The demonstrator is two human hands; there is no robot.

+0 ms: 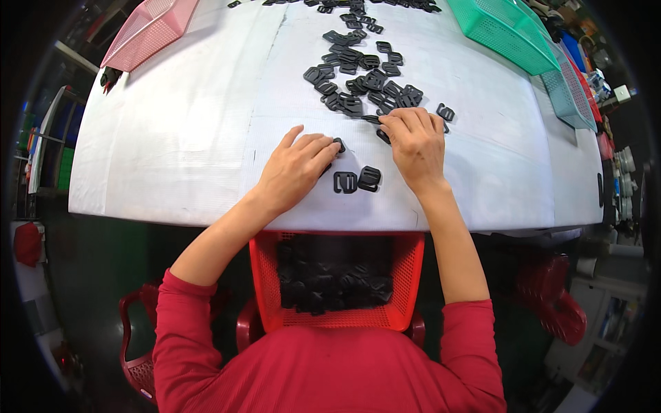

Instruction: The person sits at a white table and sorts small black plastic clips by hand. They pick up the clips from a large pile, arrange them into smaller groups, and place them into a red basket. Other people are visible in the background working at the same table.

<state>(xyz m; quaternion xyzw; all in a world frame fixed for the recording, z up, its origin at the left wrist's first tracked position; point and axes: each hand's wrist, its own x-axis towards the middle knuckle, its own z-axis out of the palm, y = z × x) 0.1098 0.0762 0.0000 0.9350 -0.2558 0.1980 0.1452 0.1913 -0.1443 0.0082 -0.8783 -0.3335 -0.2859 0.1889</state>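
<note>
Black plastic strap buckles (375, 80) lie in a loose pile down the middle of the white table. My right hand (415, 143) is at the near end of the pile, thumb and fingertips pinched on a flat black buckle (371, 119). To its left, my left hand (295, 168) rests low over the table with its fingers curved round a black buckle (339, 145); part of that buckle is hidden under the fingers. Between my hands and nearer to me, a slotted buckle (345, 182) lies flat beside another buckle (370, 178).
A red basket (406, 275) holding many black pieces sits below the table's front edge, close to my body. A pink basket (148, 31) stands at the far left. Green (506, 34) and pale blue (568, 96) baskets line the right edge. Dark red chairs (551, 296) stand around.
</note>
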